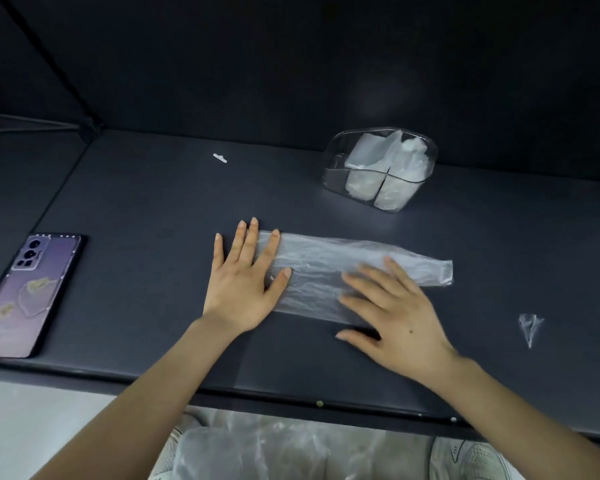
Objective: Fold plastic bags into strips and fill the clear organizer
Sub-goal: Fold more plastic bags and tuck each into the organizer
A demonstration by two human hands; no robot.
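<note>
A clear plastic bag [326, 268] lies flat on the dark table, folded into a long strip that runs left to right. My left hand [245, 282] presses flat on its left end with straight, spread fingers. My right hand [392, 310] lies flat on the strip's right half, fingers straight and pointing left. The clear organizer [381, 168] stands behind the strip at the back right. It has divided compartments, and white folded bags fill several of them.
A phone [25, 292] in a purple case lies face down at the left table edge. A small plastic scrap [530, 327] lies at the right. A white sliver [219, 158] sits at the back. More plastic bags [257, 452] rest on my lap below the table edge.
</note>
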